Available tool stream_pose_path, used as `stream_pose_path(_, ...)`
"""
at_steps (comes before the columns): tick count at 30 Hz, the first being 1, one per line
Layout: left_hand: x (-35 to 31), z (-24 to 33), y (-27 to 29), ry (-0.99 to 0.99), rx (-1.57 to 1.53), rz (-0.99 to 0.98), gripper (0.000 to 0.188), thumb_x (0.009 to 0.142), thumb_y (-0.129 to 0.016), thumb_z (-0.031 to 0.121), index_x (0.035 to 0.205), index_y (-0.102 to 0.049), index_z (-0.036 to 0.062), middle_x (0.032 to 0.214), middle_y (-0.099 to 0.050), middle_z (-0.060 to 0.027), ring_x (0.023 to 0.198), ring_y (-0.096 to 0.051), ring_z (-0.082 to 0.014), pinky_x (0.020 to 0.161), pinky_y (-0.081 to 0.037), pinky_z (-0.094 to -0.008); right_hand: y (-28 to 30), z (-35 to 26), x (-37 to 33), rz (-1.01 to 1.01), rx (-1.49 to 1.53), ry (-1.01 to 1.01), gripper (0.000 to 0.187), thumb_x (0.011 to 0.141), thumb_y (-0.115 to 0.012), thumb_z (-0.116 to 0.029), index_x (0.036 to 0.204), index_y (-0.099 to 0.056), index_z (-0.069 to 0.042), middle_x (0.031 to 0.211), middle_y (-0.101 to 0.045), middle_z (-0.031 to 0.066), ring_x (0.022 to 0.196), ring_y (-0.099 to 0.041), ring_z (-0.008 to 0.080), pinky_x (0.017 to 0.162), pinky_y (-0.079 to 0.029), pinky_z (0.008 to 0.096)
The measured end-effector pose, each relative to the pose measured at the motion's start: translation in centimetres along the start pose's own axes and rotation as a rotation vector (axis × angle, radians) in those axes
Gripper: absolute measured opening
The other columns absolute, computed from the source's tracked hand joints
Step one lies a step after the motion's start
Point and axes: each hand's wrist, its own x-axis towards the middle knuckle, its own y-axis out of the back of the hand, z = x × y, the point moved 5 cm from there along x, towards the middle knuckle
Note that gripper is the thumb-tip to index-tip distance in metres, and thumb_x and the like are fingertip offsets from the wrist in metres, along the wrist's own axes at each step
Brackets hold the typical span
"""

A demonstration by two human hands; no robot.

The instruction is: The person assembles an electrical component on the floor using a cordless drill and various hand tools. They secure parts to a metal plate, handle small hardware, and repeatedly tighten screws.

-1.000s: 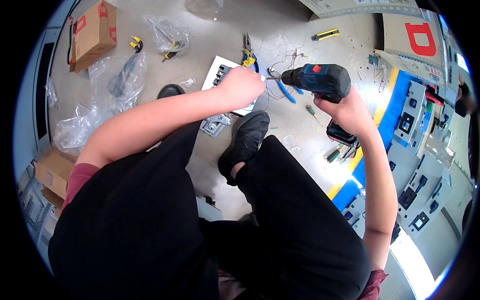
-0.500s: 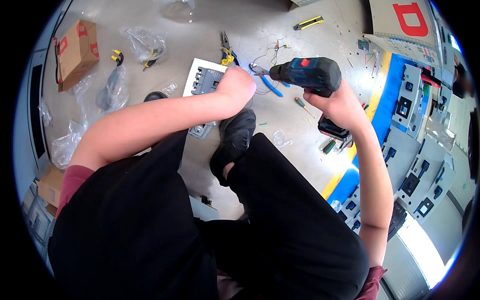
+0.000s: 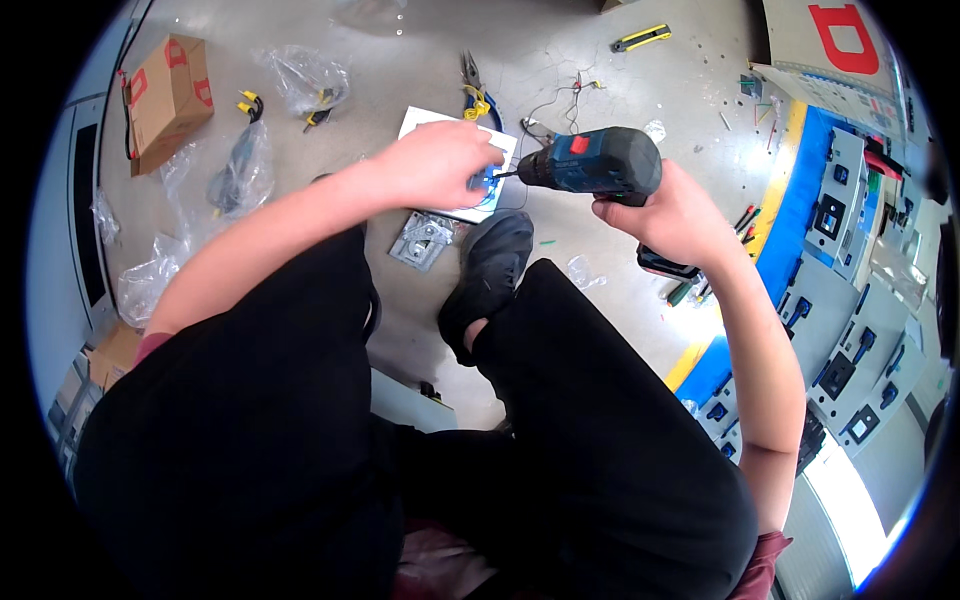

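My right hand (image 3: 680, 215) is wrapped round the grip of a blue and black cordless drill (image 3: 600, 163), its bit pointing left. The bit's tip reaches a small blue-lit spot beside the fingertips of my left hand (image 3: 440, 160). That hand is closed over a white board (image 3: 420, 118) on the floor, and what its fingers hold is hidden. Just below the board lies a grey metal plate with cutouts (image 3: 424, 240), near my black shoe (image 3: 495, 255).
Beyond the board lie long-nose pliers (image 3: 471, 70) with yellow cord, thin black wires (image 3: 577, 95) and a yellow utility knife (image 3: 641, 38). Plastic bags (image 3: 305, 78) and a cardboard box (image 3: 172, 100) are on the left. Grey panels (image 3: 810, 310) stand along the right.
The drill has come left and slightly down, bringing its bit to my left fingertips. My left hand has turned and shifted left on the board. The grey circuit breaker seen before is now hidden.
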Motion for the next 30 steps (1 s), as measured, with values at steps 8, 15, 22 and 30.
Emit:
stream_pose_path(8,-1.3,-0.1,-2.7,0.015,0.034,0.087,0.029,0.083,-0.077,0.02,0.109,-0.076,0.0066,0.101,-0.068,-0.0075,0.106,-0.066,-0.0288,0.091,-0.056,-0.0438,-0.8,-1.8,0.4,-0.058,-0.047,-0.047,0.03,0.089,-0.078,-0.027,0.096,-0.075,0.003,0.071,-0.069,0.0199,0.068,-0.069,0.0356,0.072,-0.056,0.0436)
stream_pose_path(15,-1.1,-0.3,-2.9,0.027,0.062,0.077,0.03,0.083,-0.076,0.023,0.109,-0.076,0.0077,0.102,-0.069,-0.0073,0.106,-0.067,-0.0288,0.09,-0.057,-0.0439,-1.2,-1.7,0.8,-0.047,-0.087,-0.019,0.032,0.089,-0.077,-0.028,0.097,-0.075,0.003,0.073,-0.068,0.0211,0.069,-0.069,0.0369,0.073,-0.056,0.0436)
stream_pose_path(22,-0.9,-0.2,-2.6,0.049,0.03,0.053,0.031,0.082,-0.076,0.022,0.109,-0.076,0.0072,0.102,-0.071,-0.0083,0.108,-0.068,-0.03,0.09,-0.057,-0.0456,-1.3,-1.5,0.8,-0.014,-0.104,-0.004,0.032,0.09,-0.077,-0.028,0.097,-0.074,0.003,0.074,-0.068,0.0219,0.071,-0.069,0.0383,0.075,-0.057,0.0444)
stream_pose_path(30,-0.6,-0.6,-2.7,0.086,0.005,0.0,0.031,0.079,-0.078,0.024,0.108,-0.077,0.0126,0.099,-0.072,-0.0096,0.107,-0.069,-0.0311,0.09,-0.057,-0.0457,-1.2,-3.4,0.7,-0.056,-0.217,0.066,0.027,0.088,-0.076,-0.022,0.098,-0.074,0.002,0.081,-0.072,0.0244,0.078,-0.071,0.043,0.078,-0.059,0.046)
